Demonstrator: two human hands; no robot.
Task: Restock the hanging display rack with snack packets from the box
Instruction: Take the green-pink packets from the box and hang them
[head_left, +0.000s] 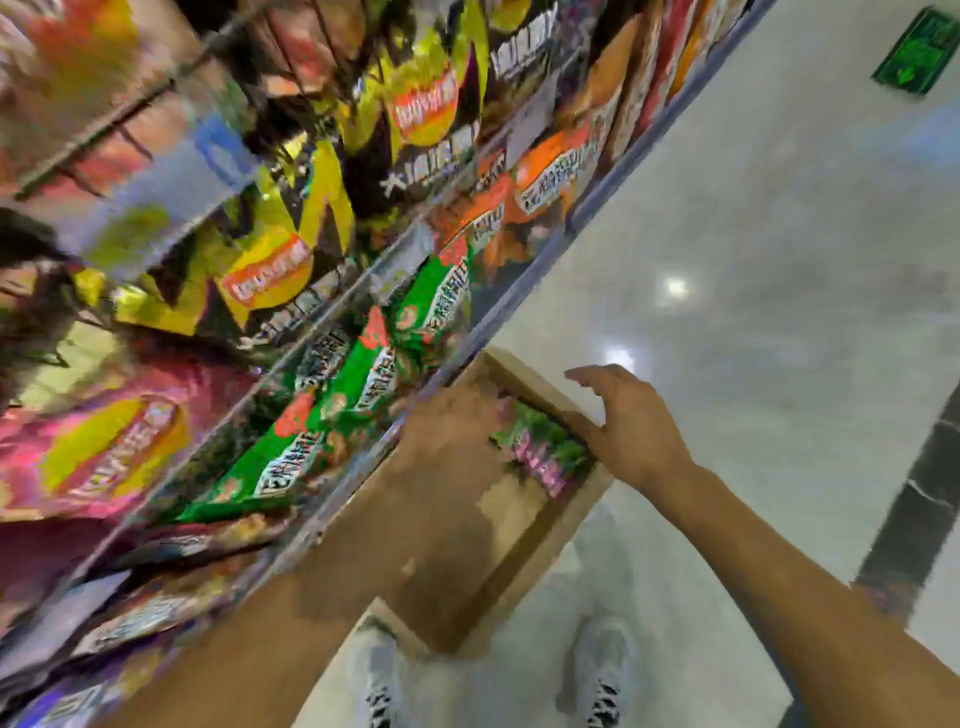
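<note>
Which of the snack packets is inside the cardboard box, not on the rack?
The pink and green packet, lying in the open cardboard box beside the right hand. The other packets all sit on the display rack.

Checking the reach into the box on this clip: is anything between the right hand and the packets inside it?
Nothing visible blocks it. The right hand rests on the far rim of the open cardboard box, directly beside the green and pink packets inside. The blurred left hand is over the box's near side, not between them.

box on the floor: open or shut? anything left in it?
Open, not empty. The cardboard box has no top across it; green and pink packets show inside at its far end, bare cardboard nearer. Count blurred: cannot tell.
</note>
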